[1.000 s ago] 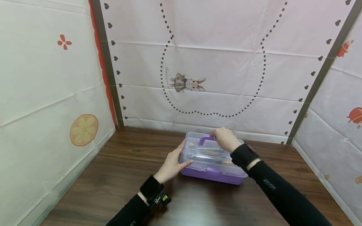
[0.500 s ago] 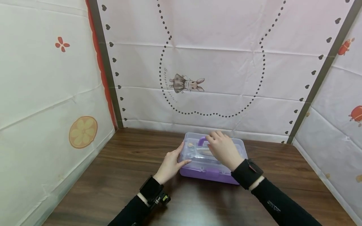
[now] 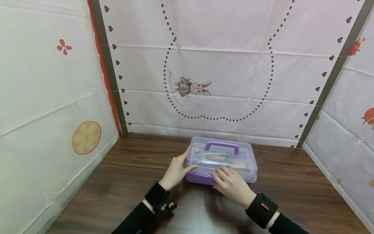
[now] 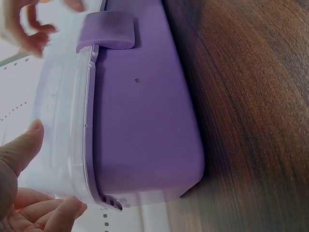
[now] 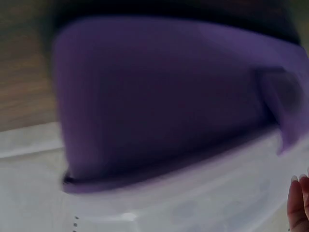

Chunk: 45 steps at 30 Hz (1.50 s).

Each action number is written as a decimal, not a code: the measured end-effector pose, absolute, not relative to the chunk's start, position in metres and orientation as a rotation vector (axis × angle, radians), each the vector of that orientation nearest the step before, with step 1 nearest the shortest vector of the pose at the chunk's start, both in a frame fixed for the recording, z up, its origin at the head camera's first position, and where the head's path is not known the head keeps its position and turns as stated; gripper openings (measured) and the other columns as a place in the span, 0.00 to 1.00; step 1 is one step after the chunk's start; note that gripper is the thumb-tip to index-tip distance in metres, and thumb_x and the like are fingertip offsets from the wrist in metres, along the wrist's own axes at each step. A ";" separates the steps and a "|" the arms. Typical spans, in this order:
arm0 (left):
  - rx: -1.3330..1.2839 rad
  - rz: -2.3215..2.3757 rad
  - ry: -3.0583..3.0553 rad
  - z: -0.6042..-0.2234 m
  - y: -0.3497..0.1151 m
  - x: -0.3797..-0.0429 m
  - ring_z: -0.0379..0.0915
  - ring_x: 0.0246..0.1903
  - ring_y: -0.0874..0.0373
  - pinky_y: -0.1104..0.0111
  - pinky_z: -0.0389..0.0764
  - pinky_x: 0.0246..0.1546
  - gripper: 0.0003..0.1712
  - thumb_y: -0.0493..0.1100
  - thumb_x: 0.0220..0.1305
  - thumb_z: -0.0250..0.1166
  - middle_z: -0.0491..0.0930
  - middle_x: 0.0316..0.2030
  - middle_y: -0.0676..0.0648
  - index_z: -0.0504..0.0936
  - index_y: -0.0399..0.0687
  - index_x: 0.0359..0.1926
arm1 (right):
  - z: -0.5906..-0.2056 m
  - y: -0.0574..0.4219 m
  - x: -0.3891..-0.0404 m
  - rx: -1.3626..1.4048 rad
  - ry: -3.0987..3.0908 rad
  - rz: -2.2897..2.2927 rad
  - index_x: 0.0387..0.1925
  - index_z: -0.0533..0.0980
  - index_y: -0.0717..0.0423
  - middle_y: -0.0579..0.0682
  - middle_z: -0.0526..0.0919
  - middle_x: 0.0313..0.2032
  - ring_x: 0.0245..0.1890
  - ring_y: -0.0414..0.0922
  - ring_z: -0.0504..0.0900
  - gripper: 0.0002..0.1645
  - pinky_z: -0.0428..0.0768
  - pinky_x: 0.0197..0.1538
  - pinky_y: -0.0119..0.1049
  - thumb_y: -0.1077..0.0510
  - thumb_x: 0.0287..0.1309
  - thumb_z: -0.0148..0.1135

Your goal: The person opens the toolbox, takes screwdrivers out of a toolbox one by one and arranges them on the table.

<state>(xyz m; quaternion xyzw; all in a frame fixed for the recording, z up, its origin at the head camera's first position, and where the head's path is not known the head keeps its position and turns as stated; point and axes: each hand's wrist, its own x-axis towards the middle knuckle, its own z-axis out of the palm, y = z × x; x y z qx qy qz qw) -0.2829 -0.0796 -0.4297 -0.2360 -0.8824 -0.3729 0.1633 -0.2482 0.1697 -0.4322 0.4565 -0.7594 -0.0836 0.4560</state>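
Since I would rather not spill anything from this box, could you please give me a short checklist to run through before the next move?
1. Purple base resting on the wood-grain table: ok.
2. Left grip steadying the clear lid at its left end: ok.
3. Right grip on the front latch: not ok; in the left wrist view its visible fingertips are apart from the latch.
4. Purple carry handle free of both hands: ok.
5. Front latch released: cannot tell; the head view hides it and the right wrist view is blurred.
6. Items inside secured: cannot tell; they show only through the lid.
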 end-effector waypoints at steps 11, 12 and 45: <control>-0.667 -1.083 -2.528 -0.430 -0.080 -0.282 0.55 0.21 0.66 0.75 0.60 0.24 0.47 0.46 0.60 0.71 0.70 0.21 0.45 0.59 0.31 0.72 | -0.454 0.178 -0.249 1.081 -1.860 -0.239 0.41 0.82 0.60 0.50 0.82 0.35 0.38 0.46 0.79 0.26 0.82 0.39 0.35 0.58 0.78 0.36; -0.665 -1.085 -2.530 -0.430 -0.080 -0.282 0.55 0.21 0.66 0.75 0.60 0.24 0.47 0.46 0.60 0.71 0.70 0.21 0.45 0.59 0.31 0.72 | -0.455 0.177 -0.249 1.070 -1.853 -0.246 0.40 0.82 0.60 0.50 0.82 0.35 0.37 0.46 0.79 0.29 0.81 0.39 0.35 0.59 0.79 0.31; -0.672 -1.124 -2.510 -0.432 -0.081 -0.280 0.55 0.22 0.66 0.74 0.60 0.24 0.47 0.47 0.62 0.69 0.69 0.22 0.44 0.58 0.32 0.73 | -0.468 0.161 -0.249 0.935 -1.915 -0.438 0.38 0.70 0.53 0.49 0.77 0.41 0.38 0.47 0.74 0.07 0.74 0.36 0.39 0.63 0.59 0.47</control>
